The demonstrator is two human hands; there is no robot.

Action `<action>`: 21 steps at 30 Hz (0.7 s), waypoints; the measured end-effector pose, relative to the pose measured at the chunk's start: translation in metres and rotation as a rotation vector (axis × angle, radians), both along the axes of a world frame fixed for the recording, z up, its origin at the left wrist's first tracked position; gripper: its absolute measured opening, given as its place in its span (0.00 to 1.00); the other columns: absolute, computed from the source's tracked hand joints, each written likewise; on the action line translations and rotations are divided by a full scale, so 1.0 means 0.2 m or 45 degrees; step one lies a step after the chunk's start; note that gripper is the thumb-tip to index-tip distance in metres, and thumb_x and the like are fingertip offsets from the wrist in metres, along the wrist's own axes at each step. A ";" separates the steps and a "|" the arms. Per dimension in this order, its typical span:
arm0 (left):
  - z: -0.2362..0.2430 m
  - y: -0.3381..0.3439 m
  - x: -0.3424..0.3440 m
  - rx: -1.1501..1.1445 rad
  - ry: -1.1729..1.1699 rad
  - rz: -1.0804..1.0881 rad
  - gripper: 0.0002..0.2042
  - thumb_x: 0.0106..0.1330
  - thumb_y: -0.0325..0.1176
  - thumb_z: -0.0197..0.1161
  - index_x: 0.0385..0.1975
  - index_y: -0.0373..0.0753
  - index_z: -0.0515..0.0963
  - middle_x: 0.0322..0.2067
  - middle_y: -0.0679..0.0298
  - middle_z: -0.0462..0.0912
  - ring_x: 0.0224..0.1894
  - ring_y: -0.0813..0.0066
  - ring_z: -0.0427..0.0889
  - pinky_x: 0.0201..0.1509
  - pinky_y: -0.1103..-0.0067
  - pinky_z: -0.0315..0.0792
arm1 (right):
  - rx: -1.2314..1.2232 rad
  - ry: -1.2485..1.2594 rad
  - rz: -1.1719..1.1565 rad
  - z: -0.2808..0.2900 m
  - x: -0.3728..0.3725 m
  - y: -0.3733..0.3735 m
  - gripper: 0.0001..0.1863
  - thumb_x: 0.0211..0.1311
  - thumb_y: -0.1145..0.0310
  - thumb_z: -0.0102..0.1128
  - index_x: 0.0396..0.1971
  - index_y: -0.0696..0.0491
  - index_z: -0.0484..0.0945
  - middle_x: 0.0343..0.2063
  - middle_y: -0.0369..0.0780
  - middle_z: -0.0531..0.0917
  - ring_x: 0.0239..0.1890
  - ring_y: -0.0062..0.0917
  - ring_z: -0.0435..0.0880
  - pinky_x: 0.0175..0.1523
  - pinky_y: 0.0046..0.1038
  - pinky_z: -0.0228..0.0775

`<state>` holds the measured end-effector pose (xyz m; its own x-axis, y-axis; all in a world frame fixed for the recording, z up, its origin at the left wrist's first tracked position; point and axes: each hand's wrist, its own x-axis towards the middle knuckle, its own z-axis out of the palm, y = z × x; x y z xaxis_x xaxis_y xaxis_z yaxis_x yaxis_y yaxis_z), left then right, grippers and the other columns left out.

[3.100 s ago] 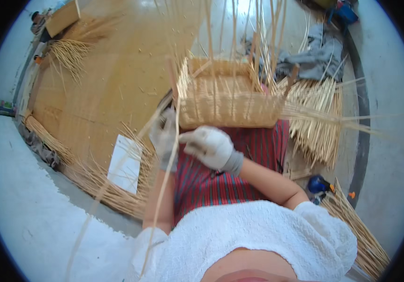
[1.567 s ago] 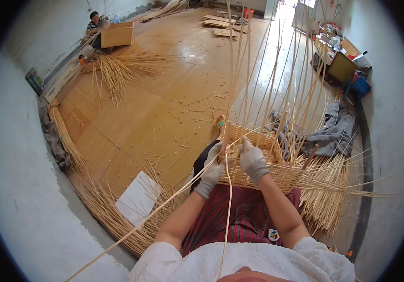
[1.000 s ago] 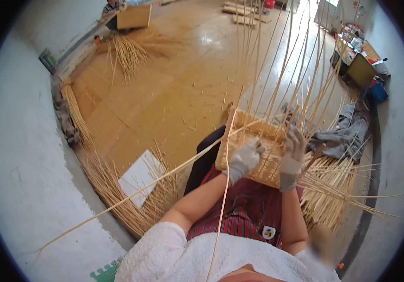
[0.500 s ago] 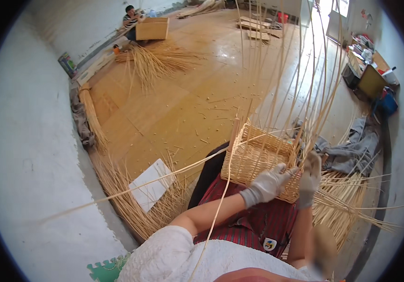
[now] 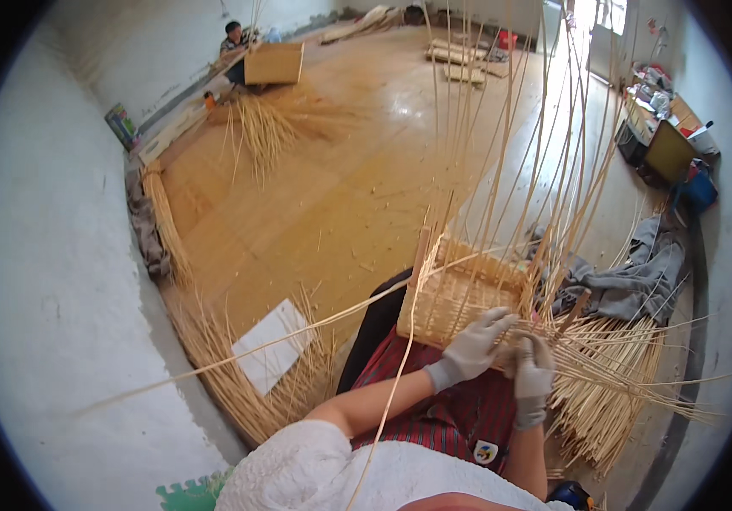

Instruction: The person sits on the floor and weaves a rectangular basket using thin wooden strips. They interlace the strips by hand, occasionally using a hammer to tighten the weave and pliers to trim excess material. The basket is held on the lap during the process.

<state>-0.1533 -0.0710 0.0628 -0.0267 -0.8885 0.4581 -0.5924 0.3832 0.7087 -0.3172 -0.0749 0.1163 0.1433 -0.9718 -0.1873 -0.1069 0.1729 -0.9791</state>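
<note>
Head view: from where I stand, the woven basket (image 5: 442, 311) sits at the far edge of the striped apron (image 5: 447, 426), its long axis running left to right, ahead and mostly left of both hands. The left hand (image 5: 471, 347), fingers extended, lies at its near wall and is nearer; the right hand (image 5: 533, 375), fingers curled, is just beside the right end, grip not determinable.

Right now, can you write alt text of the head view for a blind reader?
The gloved left hand and right hand are close together at the near right corner of a basket, tall canes rising from it. Sticks lie to the right, a white sheet to the left; another person is farther back.
</note>
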 end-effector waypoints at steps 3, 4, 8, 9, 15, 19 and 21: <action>-0.10 0.11 0.22 -0.063 -0.027 0.358 0.23 0.63 0.27 0.66 0.60 0.44 0.76 0.63 0.53 0.72 0.62 0.52 0.76 0.64 0.64 0.72 | -0.513 -0.148 0.241 0.05 0.41 -0.07 0.24 0.75 0.70 0.55 0.67 0.61 0.69 0.61 0.48 0.78 0.63 0.31 0.78 0.64 0.29 0.71; -0.08 0.15 0.28 0.012 -0.086 0.527 0.24 0.62 0.27 0.67 0.60 0.43 0.75 0.63 0.52 0.72 0.62 0.51 0.75 0.65 0.64 0.72 | -0.594 -0.116 0.244 0.05 0.53 -0.13 0.30 0.74 0.65 0.57 0.70 0.61 0.64 0.64 0.51 0.74 0.66 0.34 0.75 0.67 0.31 0.68; -0.09 0.20 0.49 0.068 -0.102 0.746 0.26 0.63 0.26 0.65 0.63 0.41 0.72 0.63 0.49 0.72 0.62 0.47 0.74 0.66 0.64 0.72 | -0.355 0.342 0.161 -0.11 0.93 -0.53 0.51 0.67 0.50 0.65 0.77 0.58 0.46 0.72 0.55 0.63 0.73 0.41 0.64 0.71 0.35 0.63; -0.11 0.17 0.52 0.011 -0.050 0.664 0.27 0.63 0.26 0.65 0.64 0.41 0.71 0.63 0.49 0.72 0.63 0.46 0.74 0.66 0.64 0.72 | -0.192 0.378 0.040 -0.18 1.00 -0.64 0.52 0.66 0.51 0.67 0.78 0.57 0.45 0.70 0.53 0.66 0.71 0.40 0.68 0.69 0.37 0.64; -0.13 0.22 0.64 0.085 -0.125 0.612 0.29 0.64 0.28 0.61 0.68 0.44 0.68 0.67 0.54 0.70 0.64 0.50 0.75 0.63 0.64 0.74 | 0.503 -0.493 0.043 -0.27 1.09 -0.64 0.62 0.57 0.54 0.78 0.78 0.54 0.39 0.64 0.49 0.69 0.63 0.37 0.71 0.58 0.44 0.73; -0.12 0.22 0.69 0.080 -0.301 0.604 0.29 0.64 0.32 0.63 0.68 0.47 0.68 0.63 0.57 0.75 0.58 0.54 0.80 0.56 0.65 0.77 | 0.422 -0.616 0.133 -0.28 1.07 -0.63 0.61 0.57 0.55 0.78 0.78 0.55 0.41 0.63 0.48 0.69 0.64 0.35 0.69 0.55 0.42 0.75; -0.10 0.23 0.70 0.167 -0.341 0.619 0.27 0.64 0.30 0.62 0.65 0.48 0.70 0.59 0.59 0.78 0.54 0.55 0.82 0.53 0.65 0.77 | 0.298 -0.574 0.033 -0.27 1.09 -0.58 0.57 0.58 0.56 0.78 0.78 0.53 0.46 0.58 0.43 0.74 0.57 0.30 0.73 0.49 0.36 0.75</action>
